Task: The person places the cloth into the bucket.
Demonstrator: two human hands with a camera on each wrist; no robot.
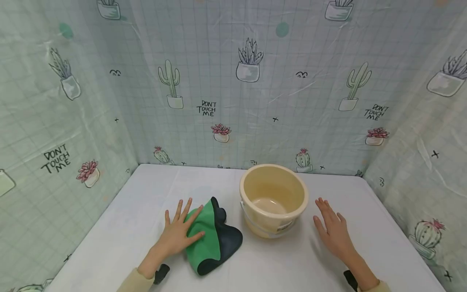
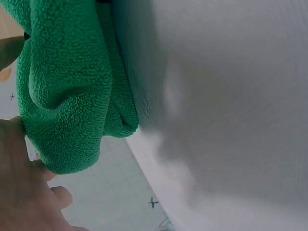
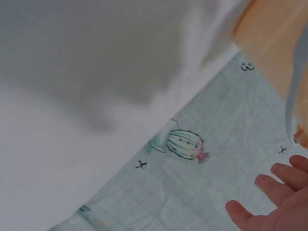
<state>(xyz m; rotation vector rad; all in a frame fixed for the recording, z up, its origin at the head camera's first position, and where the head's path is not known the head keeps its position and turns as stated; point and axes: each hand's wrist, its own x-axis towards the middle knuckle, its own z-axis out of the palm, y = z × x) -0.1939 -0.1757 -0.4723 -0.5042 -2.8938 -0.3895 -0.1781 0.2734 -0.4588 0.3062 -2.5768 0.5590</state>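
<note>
A green cloth with a dark reverse side lies crumpled left of the middle of the table, one edge folded over. My left hand is at its left side, fingers spread and straight, thumb and forefinger over the green part. In the left wrist view the cloth has a fluffy terry texture and fingers of the left hand beside it. Right of the cloth stands an upright cream bucket with a pale handle hanging down. Beside the bucket's right side my right hand has its fingers extended, apart from it, holding nothing.
The white table is enclosed at the back and sides by a curtain printed with cacti and plants. Dark bands sit at both wrists. The bucket is near the table's back edge.
</note>
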